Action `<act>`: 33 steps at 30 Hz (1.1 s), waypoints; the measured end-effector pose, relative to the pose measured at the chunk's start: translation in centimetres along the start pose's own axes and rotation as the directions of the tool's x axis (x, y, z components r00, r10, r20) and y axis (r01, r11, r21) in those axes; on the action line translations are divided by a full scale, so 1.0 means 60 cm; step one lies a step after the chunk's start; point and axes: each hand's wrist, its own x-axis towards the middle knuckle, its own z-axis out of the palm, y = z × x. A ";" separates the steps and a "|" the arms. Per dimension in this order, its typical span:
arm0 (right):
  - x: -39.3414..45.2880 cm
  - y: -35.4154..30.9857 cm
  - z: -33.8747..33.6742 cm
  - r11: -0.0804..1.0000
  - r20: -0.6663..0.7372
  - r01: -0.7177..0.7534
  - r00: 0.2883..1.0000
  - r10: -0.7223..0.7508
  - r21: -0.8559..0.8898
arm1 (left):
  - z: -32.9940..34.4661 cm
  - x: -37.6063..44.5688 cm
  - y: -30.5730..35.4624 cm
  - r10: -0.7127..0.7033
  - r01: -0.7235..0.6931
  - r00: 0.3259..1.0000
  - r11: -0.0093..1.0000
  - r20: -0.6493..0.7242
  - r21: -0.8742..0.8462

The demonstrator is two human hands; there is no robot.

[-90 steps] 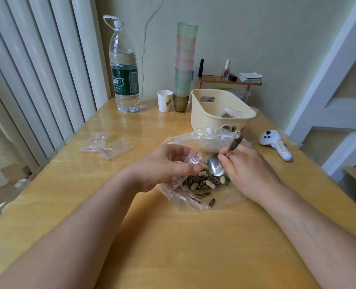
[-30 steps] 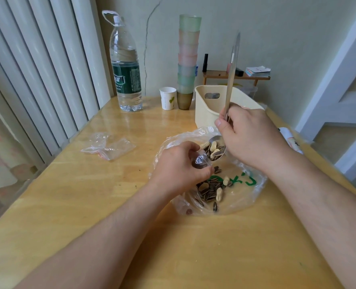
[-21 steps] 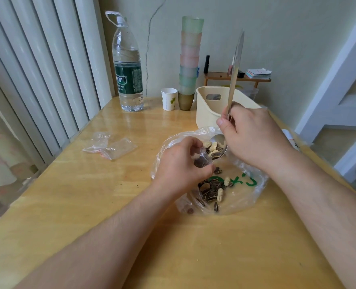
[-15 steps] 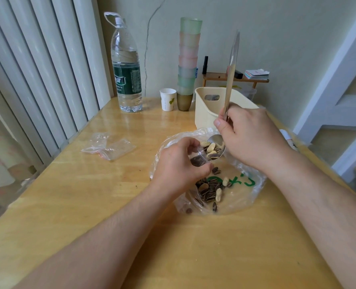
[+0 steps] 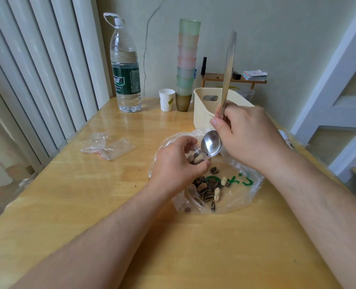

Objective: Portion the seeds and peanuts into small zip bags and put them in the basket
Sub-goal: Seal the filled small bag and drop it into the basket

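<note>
Head view: spoon (image 5: 211, 143) seemingly tipped over zip bag (image 5: 198, 158).

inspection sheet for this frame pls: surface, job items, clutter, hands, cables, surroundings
Surface: wooden table, glossy, a few dark crumbs.
Job's things: large clear plastic bag lies open, holding sunflower seeds and peanuts; small zip bag partly filled; metal spoon tipped at its mouth, bowl looks emptied; cream basket behind; spare zip bags at left.
Clutter: water bottle, paper cup, stacked plastic cups.
Hands: left hand pinches the small zip bag; right hand grips the spoon handle.
Cables: nothing seen.
Surroundings: vertical blinds left, cracked wall, small wooden shelf behind.
</note>
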 end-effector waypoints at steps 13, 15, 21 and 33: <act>-0.055 0.033 -0.002 0.965 0.167 -0.216 0.956 0.240 -0.147 | 0.003 0.002 -0.017 -0.099 0.109 0.994 0.946 0.047 -0.307; -0.071 0.044 -0.002 0.951 0.173 -0.246 0.945 0.278 -0.187 | 0.004 0.001 -0.021 -0.123 0.145 0.989 0.911 0.079 -0.387; -0.089 0.049 -0.003 0.921 0.203 -0.289 0.917 0.345 -0.260 | 0.007 0.001 -0.024 -0.145 0.175 0.984 0.885 0.103 -0.430; -0.087 0.006 0.025 0.949 0.218 -0.313 0.924 0.315 -0.047 | 0.011 -0.001 -0.029 -0.170 0.215 0.976 0.863 0.138 -0.457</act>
